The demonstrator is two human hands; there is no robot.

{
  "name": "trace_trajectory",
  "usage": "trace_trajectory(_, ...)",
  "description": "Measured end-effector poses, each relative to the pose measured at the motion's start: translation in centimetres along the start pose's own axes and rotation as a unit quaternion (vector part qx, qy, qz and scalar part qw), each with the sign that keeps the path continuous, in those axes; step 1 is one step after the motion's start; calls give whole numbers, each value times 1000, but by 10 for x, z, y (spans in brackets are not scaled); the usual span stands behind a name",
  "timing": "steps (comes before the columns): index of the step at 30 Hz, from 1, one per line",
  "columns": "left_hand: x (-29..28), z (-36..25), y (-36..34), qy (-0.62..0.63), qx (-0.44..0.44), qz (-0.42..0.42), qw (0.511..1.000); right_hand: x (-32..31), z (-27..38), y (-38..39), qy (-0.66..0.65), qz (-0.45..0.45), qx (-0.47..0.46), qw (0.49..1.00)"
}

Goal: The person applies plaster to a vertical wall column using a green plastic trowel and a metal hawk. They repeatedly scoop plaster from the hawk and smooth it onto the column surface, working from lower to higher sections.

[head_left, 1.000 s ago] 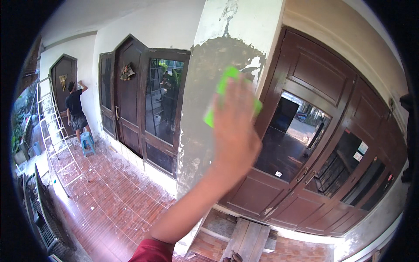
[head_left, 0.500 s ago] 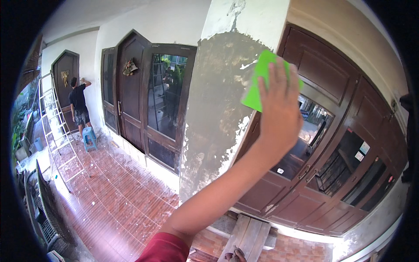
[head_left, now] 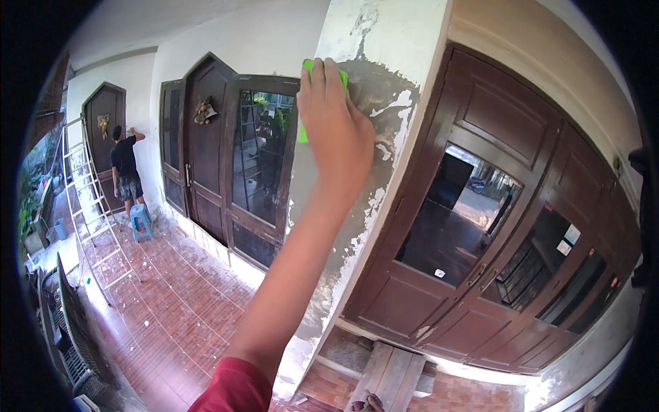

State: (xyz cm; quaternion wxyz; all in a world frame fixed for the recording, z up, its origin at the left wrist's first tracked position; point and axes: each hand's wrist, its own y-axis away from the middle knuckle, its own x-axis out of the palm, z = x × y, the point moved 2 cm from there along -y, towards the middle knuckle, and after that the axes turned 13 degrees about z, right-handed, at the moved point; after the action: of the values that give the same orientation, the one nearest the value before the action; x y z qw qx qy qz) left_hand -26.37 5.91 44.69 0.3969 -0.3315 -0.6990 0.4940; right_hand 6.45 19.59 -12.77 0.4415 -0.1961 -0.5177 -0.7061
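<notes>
My left hand [head_left: 333,130] is closed on a flat green rectangular tool [head_left: 306,69], held against a pillar [head_left: 364,31] near its left edge. The tool is mostly hidden behind my fingers. Rough grey coating with ragged pale edges covers much of the pillar below its white top. My bare forearm and red sleeve reach up from the lower edge. My right hand is out of view. Below, what looks like my foot [head_left: 371,402] rests on a wooden plank bench [head_left: 384,364].
At left, a person [head_left: 125,165] on a blue stool [head_left: 141,223] reaches to the wall beside a white ladder [head_left: 96,237]. Dark wooden doors [head_left: 206,151] and brown double doors [head_left: 494,103] flank the pillar. Woven chairs [head_left: 62,329] line the tiled floor [head_left: 178,323], which has white flecks.
The green tool in my left hand first moved up and right to the pillar's right edge, then swept left to the pillar's upper left part. My forearm followed, now more upright.
</notes>
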Motion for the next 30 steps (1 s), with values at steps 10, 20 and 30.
trace_trajectory(10,41,-83,-1,127,87,117,981,14,-4,24,-62,21,49,997)
trace_trajectory(20,-1,-17,-1,46,75,52,995,-34,-4,9,96,131,11,987)
trace_trajectory(30,48,-36,-14,48,29,68,996,1,1,22,-93,14,50,994)
